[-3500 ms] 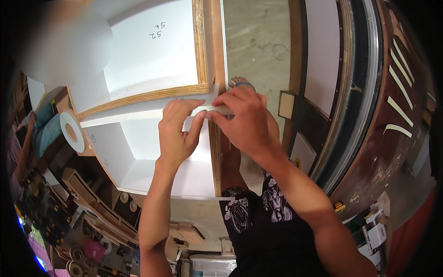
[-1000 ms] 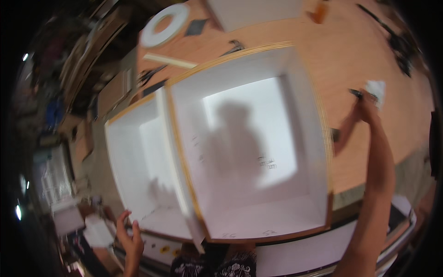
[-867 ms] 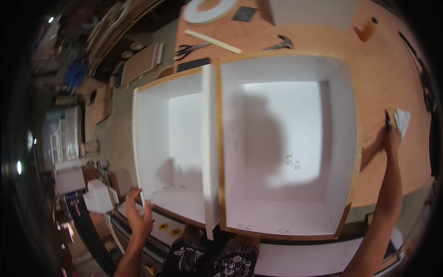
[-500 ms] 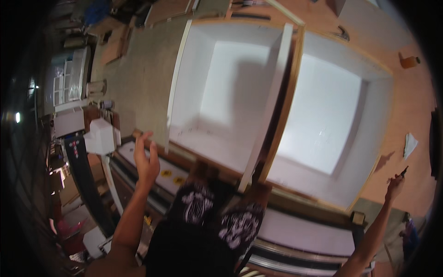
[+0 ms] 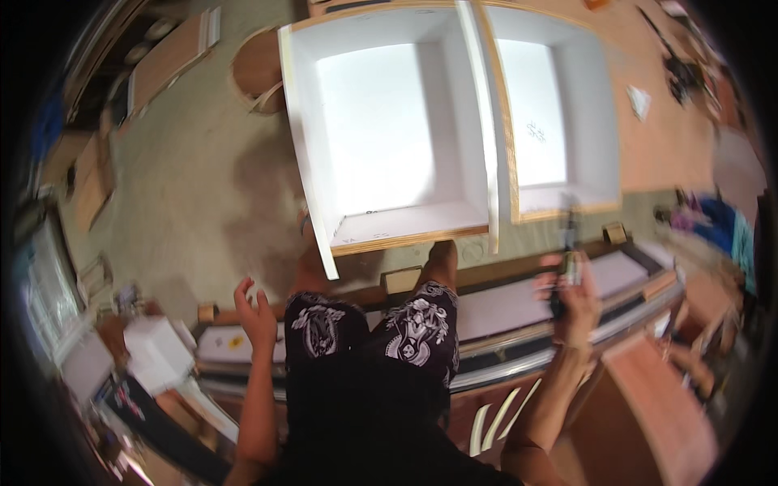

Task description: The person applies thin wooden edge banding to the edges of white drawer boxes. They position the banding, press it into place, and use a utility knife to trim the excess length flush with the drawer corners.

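Observation:
My left hand (image 5: 258,312), its fingers apart and empty, hangs below the front left corner of a white cabinet box (image 5: 381,130) with pale edging strips (image 5: 489,162) along its sides. A second white box (image 5: 531,109) with plywood edges stands at its right. Below that box, my right hand (image 5: 577,300) grips a slim black-and-metal tool (image 5: 570,267) pointing upward, too blurred to identify exactly.
A plywood tabletop (image 5: 664,162) carries a folded white paper (image 5: 638,103) and dark tools. A long machine bed (image 5: 502,320) runs behind my legs. A round wooden piece (image 5: 255,69), boards (image 5: 162,69) and a white carton (image 5: 158,352) lie around the left.
My hands have parted from the strip they pinched. My right hand took the tool from the tabletop and has drawn it back toward me. The view has swung, putting the boxes higher in frame.

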A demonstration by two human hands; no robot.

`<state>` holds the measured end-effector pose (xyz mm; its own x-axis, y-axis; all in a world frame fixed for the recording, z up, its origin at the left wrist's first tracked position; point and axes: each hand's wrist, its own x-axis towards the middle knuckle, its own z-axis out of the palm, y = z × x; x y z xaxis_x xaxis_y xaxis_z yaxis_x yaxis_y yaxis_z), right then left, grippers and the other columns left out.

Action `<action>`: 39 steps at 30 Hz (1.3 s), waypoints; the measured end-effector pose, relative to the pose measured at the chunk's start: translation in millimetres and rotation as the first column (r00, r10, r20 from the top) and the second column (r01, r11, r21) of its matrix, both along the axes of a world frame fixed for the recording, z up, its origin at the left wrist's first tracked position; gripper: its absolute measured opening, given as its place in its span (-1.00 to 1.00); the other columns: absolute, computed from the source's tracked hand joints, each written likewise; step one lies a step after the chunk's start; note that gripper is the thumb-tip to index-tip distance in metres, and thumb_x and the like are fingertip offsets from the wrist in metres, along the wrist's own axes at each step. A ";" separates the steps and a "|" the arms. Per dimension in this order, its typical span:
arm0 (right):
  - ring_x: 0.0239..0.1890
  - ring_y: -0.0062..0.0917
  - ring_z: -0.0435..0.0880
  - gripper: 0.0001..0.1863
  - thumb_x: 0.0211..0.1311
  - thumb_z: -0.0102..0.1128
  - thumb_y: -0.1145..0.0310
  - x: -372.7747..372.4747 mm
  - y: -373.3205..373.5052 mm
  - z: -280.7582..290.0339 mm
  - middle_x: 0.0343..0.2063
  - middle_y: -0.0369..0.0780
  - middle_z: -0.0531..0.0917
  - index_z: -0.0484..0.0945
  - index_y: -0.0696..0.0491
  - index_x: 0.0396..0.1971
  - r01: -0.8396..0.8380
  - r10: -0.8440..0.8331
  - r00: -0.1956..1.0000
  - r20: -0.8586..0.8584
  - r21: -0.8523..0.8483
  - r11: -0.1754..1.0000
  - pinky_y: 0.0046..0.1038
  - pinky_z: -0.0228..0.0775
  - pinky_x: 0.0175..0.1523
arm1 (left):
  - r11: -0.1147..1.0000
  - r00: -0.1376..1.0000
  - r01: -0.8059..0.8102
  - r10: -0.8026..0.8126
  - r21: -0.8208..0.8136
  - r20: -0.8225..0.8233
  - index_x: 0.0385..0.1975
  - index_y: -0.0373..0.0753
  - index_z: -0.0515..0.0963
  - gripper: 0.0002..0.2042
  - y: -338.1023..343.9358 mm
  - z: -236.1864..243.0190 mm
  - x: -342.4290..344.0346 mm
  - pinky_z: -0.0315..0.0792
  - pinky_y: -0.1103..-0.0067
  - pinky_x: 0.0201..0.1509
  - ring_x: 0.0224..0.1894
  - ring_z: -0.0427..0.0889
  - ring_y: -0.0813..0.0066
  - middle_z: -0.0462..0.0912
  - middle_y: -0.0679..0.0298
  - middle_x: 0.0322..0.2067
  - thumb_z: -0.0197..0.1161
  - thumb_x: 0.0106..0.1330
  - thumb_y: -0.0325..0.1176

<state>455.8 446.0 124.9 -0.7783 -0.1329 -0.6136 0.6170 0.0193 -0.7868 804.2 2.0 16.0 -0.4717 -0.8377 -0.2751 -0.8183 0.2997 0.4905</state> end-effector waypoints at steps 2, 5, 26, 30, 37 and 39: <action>-0.22 -0.36 0.73 -0.34 0.59 0.13 0.35 44.0 -28.8 -1.3 0.05 0.00 0.65 0.17 0.16 0.57 0.023 0.017 0.989 0.146 -0.264 0.964 -0.41 0.55 -0.28 | 0.990 0.995 0.033 -0.019 0.137 -0.101 0.29 -0.30 0.48 -0.62 12.8 -23.1 -11.8 0.43 0.24 0.36 0.27 0.60 0.22 0.63 0.09 0.17 0.18 0.50 -0.48; -0.28 -0.47 0.58 -0.33 0.64 0.13 0.26 93.9 -68.7 -1.1 -0.02 -0.08 0.61 0.16 0.12 0.59 0.124 0.006 0.967 0.256 -0.486 0.865 -0.42 0.47 -0.29 | 0.974 0.980 0.130 -0.097 0.188 -0.174 0.28 -0.30 0.50 -0.64 14.9 -17.5 -33.3 0.45 0.27 0.35 0.25 0.61 0.25 0.65 0.10 0.14 0.19 0.51 -0.47; -0.32 -0.68 0.56 -0.49 0.70 0.04 0.30 230.5 -104.9 -34.1 -0.12 -0.26 0.64 0.31 0.19 0.48 0.368 -0.407 0.913 0.031 -0.495 0.787 -0.59 0.45 -0.23 | 0.389 0.438 0.892 -0.869 0.231 -0.229 -0.03 -0.41 0.67 -0.81 19.8 61.7 -150.1 0.58 0.44 0.07 -0.07 0.75 0.30 0.73 0.07 -0.14 0.31 0.45 -0.48; -0.39 -0.72 0.52 -0.56 0.70 0.06 0.28 238.3 -122.6 -42.7 -0.20 -0.28 0.61 0.39 0.20 0.38 0.533 -0.566 0.822 0.065 -0.436 0.725 -0.62 0.40 -0.31 | 0.156 0.203 0.971 -0.936 0.178 -0.286 -0.02 -0.39 0.67 -0.81 53.6 58.7 -223.6 0.58 0.43 0.06 -0.07 0.75 0.26 0.71 0.06 -0.16 0.32 0.44 -0.48; -0.54 -0.77 0.43 -0.76 0.70 0.07 0.26 213.8 -190.6 -46.4 -0.36 -0.35 0.57 0.48 0.11 0.09 0.817 -0.804 0.570 0.171 -0.225 0.532 -0.66 0.28 -0.45 | -0.231 -0.211 0.972 -0.930 0.034 -0.301 -0.08 -0.35 0.68 -0.80 51.9 -11.1 -360.9 0.55 0.26 0.06 -0.05 0.71 -0.03 0.70 -0.03 -0.11 0.36 0.36 -0.44; -0.55 -0.77 0.42 -0.79 0.70 0.07 0.25 209.5 -222.1 -43.6 -0.38 -0.35 0.56 0.48 0.09 0.05 0.887 -0.856 0.461 0.233 -0.151 0.436 -0.67 0.27 -0.46 | -0.319 -0.264 0.939 -0.909 0.132 -0.322 -0.06 -0.34 0.67 -0.77 59.5 -22.3 -388.0 0.56 0.32 0.07 -0.04 0.73 0.15 0.72 0.03 -0.10 0.39 0.38 -0.38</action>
<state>665.3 223.9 81.3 -0.4933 0.4389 -0.7510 0.2795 -0.7376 -0.6147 416.2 61.5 -6.3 -0.6005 0.7699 -0.2162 0.3882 0.5170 0.7629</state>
